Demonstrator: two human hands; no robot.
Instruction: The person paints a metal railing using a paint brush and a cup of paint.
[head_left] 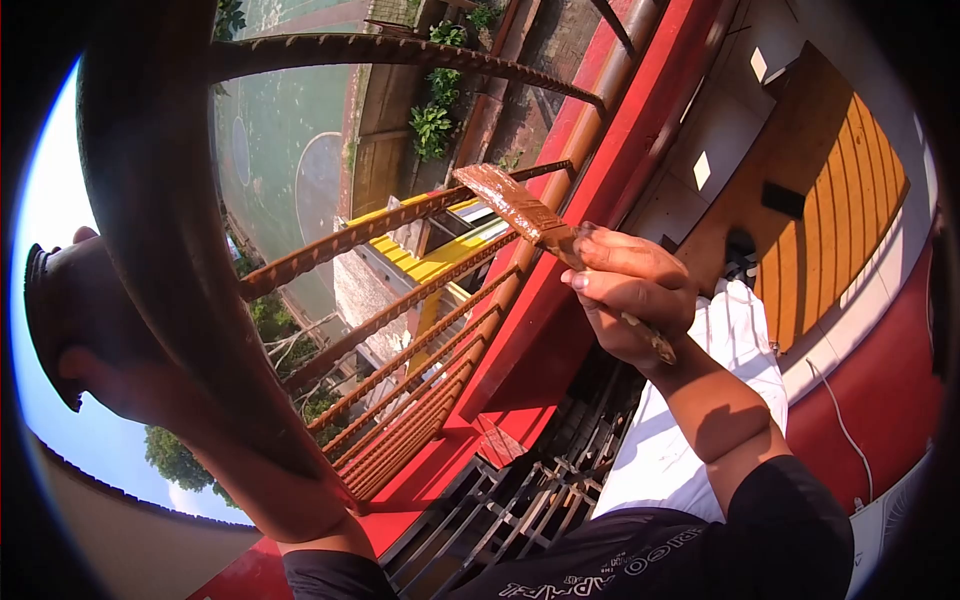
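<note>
R hand (630, 295) closed round flat brown-coated paintbrush (520, 208), bristles touching rusty ribbed rebar railing (345, 238). L hand (85, 330) grips dark thick bar (150, 220). Risk: wet handle slips, brush drops over edge.

Single head-worn fisheye view, tilted, looking forward and down past rusty ribbed steel bars (380, 225) to ground far below; dark curved bar (150, 200) very close, filling left frame; no second view.
</note>
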